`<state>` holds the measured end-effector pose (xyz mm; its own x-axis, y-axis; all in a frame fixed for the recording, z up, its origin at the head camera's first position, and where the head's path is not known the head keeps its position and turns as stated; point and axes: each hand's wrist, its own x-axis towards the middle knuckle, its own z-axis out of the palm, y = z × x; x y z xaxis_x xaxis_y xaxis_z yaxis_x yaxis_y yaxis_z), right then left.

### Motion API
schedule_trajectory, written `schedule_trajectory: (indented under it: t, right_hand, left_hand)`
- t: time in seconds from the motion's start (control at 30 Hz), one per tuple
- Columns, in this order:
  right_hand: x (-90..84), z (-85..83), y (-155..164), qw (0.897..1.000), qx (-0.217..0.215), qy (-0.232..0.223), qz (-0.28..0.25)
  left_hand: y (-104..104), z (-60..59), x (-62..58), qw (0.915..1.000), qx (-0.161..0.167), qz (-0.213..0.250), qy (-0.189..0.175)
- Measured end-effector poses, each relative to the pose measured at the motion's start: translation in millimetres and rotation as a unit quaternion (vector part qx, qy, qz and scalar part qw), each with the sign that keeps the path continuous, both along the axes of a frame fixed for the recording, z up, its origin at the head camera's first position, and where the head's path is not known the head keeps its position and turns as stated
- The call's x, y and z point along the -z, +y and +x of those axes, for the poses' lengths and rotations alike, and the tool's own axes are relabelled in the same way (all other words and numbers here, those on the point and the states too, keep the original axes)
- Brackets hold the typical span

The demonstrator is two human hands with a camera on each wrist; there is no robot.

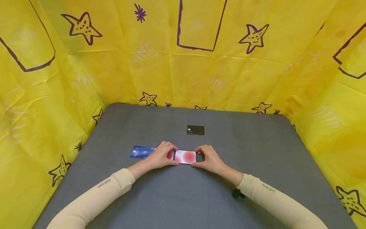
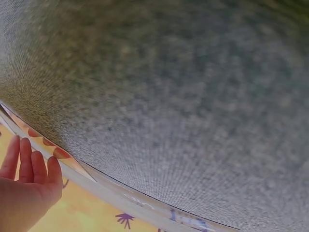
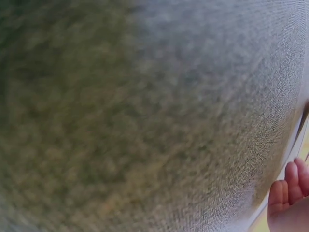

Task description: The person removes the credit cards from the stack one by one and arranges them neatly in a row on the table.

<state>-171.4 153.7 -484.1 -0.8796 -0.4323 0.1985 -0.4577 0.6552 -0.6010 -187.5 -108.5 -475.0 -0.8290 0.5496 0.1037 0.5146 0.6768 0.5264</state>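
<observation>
Just below the middle of the head view, your left hand [image 1: 164, 156] and right hand [image 1: 208, 158] meet over a white card with red circles [image 1: 186, 157] lying on the grey table [image 1: 257, 152]. Your left fingers curl over its left end, and your right fingertips pinch its right end. A blue VIP card [image 1: 141, 152] lies just left of your left hand, touching it. A black card [image 1: 195, 130] sits apart, higher in the frame. Both wrist views show mostly blurred grey surface.
</observation>
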Motion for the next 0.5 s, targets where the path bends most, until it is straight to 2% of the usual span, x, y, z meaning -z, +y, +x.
schedule_trajectory:
  t: [0.27, 0.5]
  right_hand:
    - [1.6, -0.8, -2.0, 1.000, -0.007, 0.014, 0.007]
    - [-0.4, -0.4, -3.8, 1.000, -0.009, 0.005, 0.007]
  left_hand:
    - [-4.0, -1.5, 0.5, 0.9999, -0.002, 0.000, -0.013]
    - [-6.6, -1.1, 1.3, 0.9999, -0.004, 0.003, -0.011]
